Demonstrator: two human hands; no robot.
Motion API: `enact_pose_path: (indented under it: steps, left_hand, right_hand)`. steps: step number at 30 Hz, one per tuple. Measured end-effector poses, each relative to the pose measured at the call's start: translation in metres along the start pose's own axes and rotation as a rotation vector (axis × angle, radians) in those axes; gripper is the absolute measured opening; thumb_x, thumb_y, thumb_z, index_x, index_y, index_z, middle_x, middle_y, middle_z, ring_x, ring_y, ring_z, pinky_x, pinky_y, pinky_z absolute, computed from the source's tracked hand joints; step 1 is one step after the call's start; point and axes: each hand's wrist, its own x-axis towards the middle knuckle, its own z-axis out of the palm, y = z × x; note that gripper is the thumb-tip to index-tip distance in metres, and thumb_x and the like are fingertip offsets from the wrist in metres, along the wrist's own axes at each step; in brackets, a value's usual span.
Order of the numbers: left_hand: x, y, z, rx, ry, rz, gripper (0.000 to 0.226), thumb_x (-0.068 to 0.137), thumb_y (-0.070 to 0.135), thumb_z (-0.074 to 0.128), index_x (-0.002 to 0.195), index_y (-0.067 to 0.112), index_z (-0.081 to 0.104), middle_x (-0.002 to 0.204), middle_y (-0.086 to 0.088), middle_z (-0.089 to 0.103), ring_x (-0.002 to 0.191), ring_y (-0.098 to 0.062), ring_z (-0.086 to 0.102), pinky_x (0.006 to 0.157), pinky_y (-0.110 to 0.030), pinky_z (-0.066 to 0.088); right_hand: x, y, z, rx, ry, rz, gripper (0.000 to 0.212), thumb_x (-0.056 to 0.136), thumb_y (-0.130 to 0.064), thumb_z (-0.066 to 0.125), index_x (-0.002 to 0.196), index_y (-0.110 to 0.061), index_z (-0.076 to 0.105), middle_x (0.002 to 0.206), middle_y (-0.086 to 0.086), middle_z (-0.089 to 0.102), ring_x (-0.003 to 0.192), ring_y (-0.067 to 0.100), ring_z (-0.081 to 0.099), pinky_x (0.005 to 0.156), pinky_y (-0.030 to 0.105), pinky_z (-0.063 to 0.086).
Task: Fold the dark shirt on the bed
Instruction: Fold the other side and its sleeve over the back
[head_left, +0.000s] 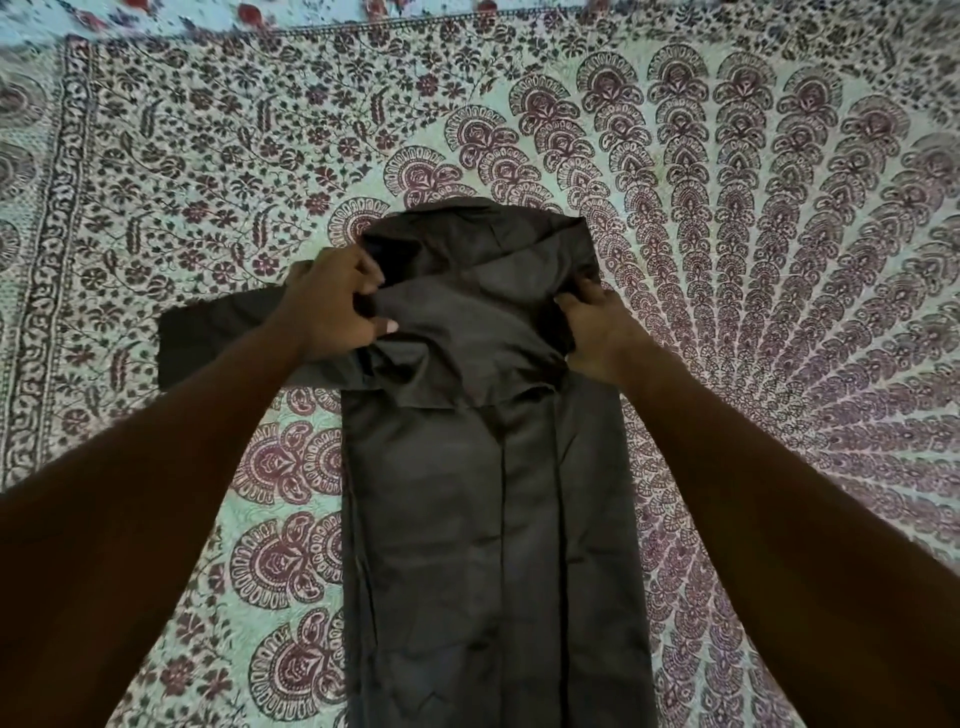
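Head view: dark shirt (483, 519) is lying on the bed (779, 260), long axis running straight away from the person, body already narrowed to a strip. Left hand (332, 306) is pinching a bunch of cloth at the shirt's far left; right hand (597, 332) is gripping the far right edge. Both are sitting level at the far end, w/ one sleeve (208, 338) sticking out left under the left wrist. No containers in view. Next move prob. depends on that sleeve getting tucked in first.
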Motion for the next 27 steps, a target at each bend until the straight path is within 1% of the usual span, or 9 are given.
enact_pose_path:
  steps: [4, 8, 12, 14, 16, 19, 22, 25, 27]
  left_hand:
    - [-0.016, -0.005, -0.004, 0.017, 0.116, 0.146, 0.053, 0.078, 0.068, 0.047, 0.080, 0.016, 0.059, 0.072, -0.006, 0.059, 0.076, -0.033, 0.065, 0.071, -0.035, 0.046]
    - [-0.026, -0.006, -0.011, 0.099, 0.167, 0.152, 0.047, 0.090, 0.063, 0.055, 0.084, 0.016, 0.054, 0.073, -0.001, 0.054, 0.074, -0.028, 0.060, 0.066, -0.034, 0.041]
    - [-0.037, -0.019, -0.028, -0.262, -0.293, -0.018, 0.055, 0.064, 0.052, 0.090, 0.103, 0.019, 0.069, 0.097, 0.005, 0.073, 0.087, -0.016, 0.071, 0.081, -0.034, 0.056]
    - [-0.043, -0.032, -0.033, -0.078, -0.439, -0.009, 0.047, 0.058, 0.036, 0.096, 0.092, 0.015, 0.071, 0.089, 0.000, 0.074, 0.087, -0.022, 0.072, 0.081, -0.035, 0.057]
    - [-0.051, -0.040, -0.036, 0.016, -0.417, 0.011, 0.030, 0.068, 0.023, 0.091, 0.074, 0.021, 0.062, 0.074, 0.004, 0.065, 0.085, -0.027, 0.069, 0.073, -0.030, 0.049]
    - [-0.060, -0.044, -0.041, -0.115, -0.243, 0.051, 0.027, 0.082, 0.030, 0.080, 0.085, 0.026, 0.053, 0.081, 0.007, 0.061, 0.088, -0.025, 0.064, 0.072, -0.025, 0.041]
    - [-0.068, -0.035, -0.045, -0.147, -0.068, 0.109, 0.022, 0.085, 0.029, 0.077, 0.097, 0.023, 0.059, 0.096, 0.001, 0.066, 0.093, -0.022, 0.064, 0.082, -0.030, 0.048]
    - [-0.076, -0.009, -0.046, -0.207, -0.110, 0.168, 0.020, 0.081, 0.029, 0.080, 0.091, 0.018, 0.067, 0.086, 0.004, 0.068, 0.087, -0.020, 0.066, 0.076, -0.027, 0.049]
    - [-0.084, 0.013, -0.040, -0.243, -0.198, 0.238, 0.023, 0.080, 0.032, 0.080, 0.091, 0.018, 0.064, 0.084, 0.003, 0.068, 0.085, -0.017, 0.067, 0.075, -0.029, 0.050]
  right_hand:
    - [-0.001, -0.016, -0.002, -0.036, -0.027, 0.050, 0.078, 0.079, -0.017, 0.077, 0.146, -0.014, 0.036, 0.163, 0.016, -0.002, 0.144, 0.051, 0.015, 0.115, 0.052, 0.034]
    - [0.003, -0.029, -0.002, -0.090, -0.077, 0.060, 0.103, 0.080, -0.022, 0.075, 0.158, -0.029, 0.010, 0.166, 0.006, -0.004, 0.147, 0.053, 0.007, 0.115, 0.059, 0.033]
    - [0.006, -0.036, 0.000, -0.086, -0.126, 0.098, 0.100, 0.085, -0.030, 0.070, 0.159, -0.031, 0.003, 0.167, 0.003, -0.008, 0.148, 0.052, 0.002, 0.116, 0.064, 0.026]
    - [0.007, -0.037, 0.003, -0.060, -0.142, 0.095, 0.103, 0.084, -0.035, 0.071, 0.159, -0.029, 0.001, 0.167, 0.005, -0.010, 0.150, 0.048, 0.000, 0.117, 0.065, 0.021]
    - [0.003, -0.042, 0.007, -0.019, -0.137, 0.117, 0.100, 0.086, -0.036, 0.068, 0.159, -0.027, 0.001, 0.167, 0.007, -0.011, 0.150, 0.048, -0.001, 0.117, 0.065, 0.018]
    - [-0.022, -0.071, 0.009, -0.004, 0.041, 0.156, 0.083, 0.089, -0.031, 0.066, 0.157, -0.023, 0.019, 0.165, 0.012, 0.006, 0.148, 0.047, 0.011, 0.114, 0.063, 0.025]
    - [-0.045, -0.106, 0.020, 0.064, 0.331, 0.093, 0.046, 0.088, -0.031, 0.058, 0.129, -0.011, 0.055, 0.138, 0.020, 0.042, 0.127, 0.044, 0.041, 0.102, 0.054, 0.042]
    - [-0.044, -0.133, 0.031, 0.555, 0.378, 0.125, 0.053, 0.096, -0.049, 0.039, 0.101, -0.004, 0.068, 0.109, 0.021, 0.066, 0.105, 0.040, 0.060, 0.095, 0.043, 0.049]
    - [-0.040, -0.147, 0.017, 1.133, 0.202, 0.358, 0.072, 0.092, -0.071, 0.036, 0.100, -0.007, 0.068, 0.106, 0.018, 0.070, 0.096, 0.035, 0.066, 0.098, 0.045, 0.050]
